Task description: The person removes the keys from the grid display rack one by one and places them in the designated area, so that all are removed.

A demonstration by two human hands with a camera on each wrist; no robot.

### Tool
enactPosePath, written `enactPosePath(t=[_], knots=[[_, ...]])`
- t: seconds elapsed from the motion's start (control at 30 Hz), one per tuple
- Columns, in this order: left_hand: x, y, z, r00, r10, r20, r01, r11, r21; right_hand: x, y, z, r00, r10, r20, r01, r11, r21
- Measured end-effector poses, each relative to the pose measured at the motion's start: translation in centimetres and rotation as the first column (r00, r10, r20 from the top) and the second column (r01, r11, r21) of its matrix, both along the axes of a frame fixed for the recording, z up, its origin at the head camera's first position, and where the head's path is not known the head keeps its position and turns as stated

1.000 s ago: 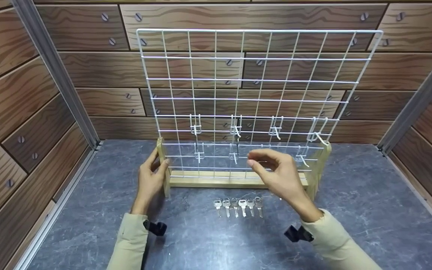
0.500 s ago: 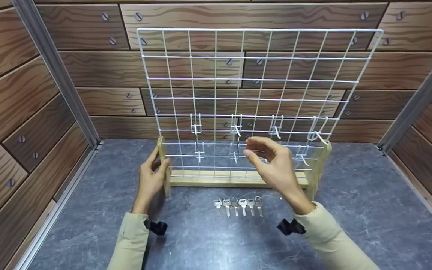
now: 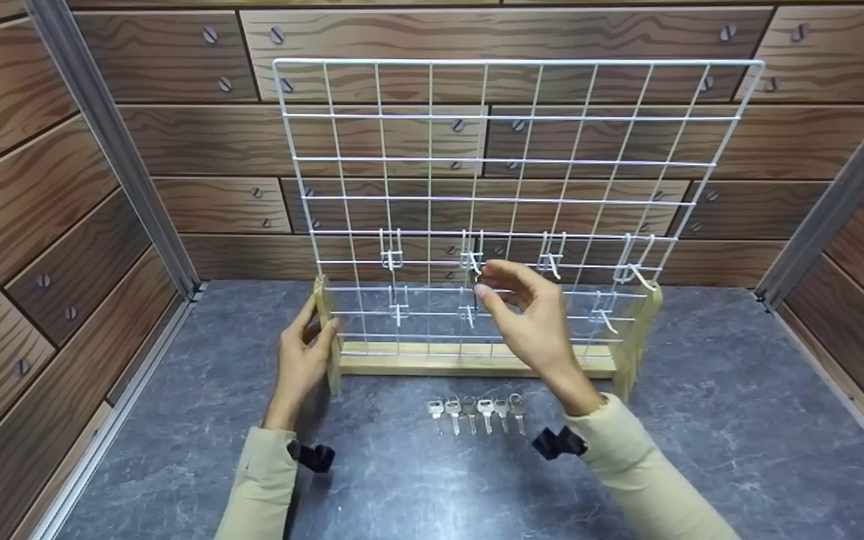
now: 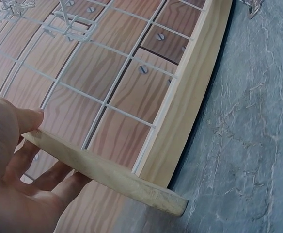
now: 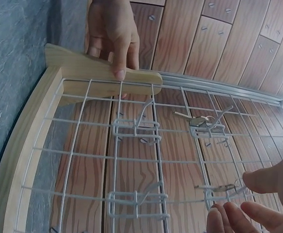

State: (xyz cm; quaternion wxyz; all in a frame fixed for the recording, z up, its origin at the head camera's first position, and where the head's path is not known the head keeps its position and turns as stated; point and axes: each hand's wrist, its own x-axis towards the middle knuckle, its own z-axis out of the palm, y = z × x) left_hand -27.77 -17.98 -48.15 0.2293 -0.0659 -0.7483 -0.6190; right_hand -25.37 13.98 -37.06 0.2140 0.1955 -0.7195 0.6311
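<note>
My left hand (image 3: 304, 358) grips the left wooden upright (image 4: 102, 172) of a stand, thumb in front and fingers behind. The stand holds a white wire grid (image 5: 90, 160) with white hooks in two rows. My right hand (image 3: 533, 315) is raised in front of the grid, by the second hook (image 3: 471, 259) of the upper row. Its thumb and fingers are curved but apart, on either side of that hook's tip. A key (image 5: 219, 188) hangs on this hook, close to the fingertips. Another key (image 5: 199, 121) hangs on the hook at the upper row's left end.
Several silver keys (image 3: 485, 414) lie in a row on the grey marbled tabletop (image 3: 417, 487), in front of the stand's wooden base (image 3: 469, 364). Wood-patterned walls (image 3: 177, 142) enclose the back and sides. An angled wooden upright (image 3: 638, 341) supports the grid's right end.
My right hand has moved left and up, from the grid's lower middle to the second upper hook. The left hand keeps its place on the upright. The keys on the table have not moved.
</note>
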Motion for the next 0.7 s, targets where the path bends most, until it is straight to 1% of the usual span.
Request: enactPosePath(t=[0.17, 0.33, 0.57, 0.7], knots=[[0.2, -0.1, 0.0, 1.0, 0.001, -0.003, -0.001, 1.0, -0.016, 0.0, -0.8, 0.0, 1.0, -0.015, 0.015, 0.014, 1.0, 0.021], [0.3, 0.0, 0.1, 1.0, 0.002, 0.0, -0.002, 1.0, -0.013, -0.1, -1.1, 0.1, 0.999, -0.033, 0.023, 0.032, 0.999, 0.032], [0.2, -0.1, -0.1, 1.0, 0.01, -0.003, -0.01, 1.0, -0.013, -0.4, -1.4, 0.2, 0.998, -0.057, 0.018, 0.057, 0.998, 0.041], [0.0, -0.1, -0.3, 1.0, 0.006, -0.021, -0.006, 1.0, -0.017, -0.5, -1.4, 0.2, 0.996, -0.083, 0.024, 0.081, 0.995, 0.063]])
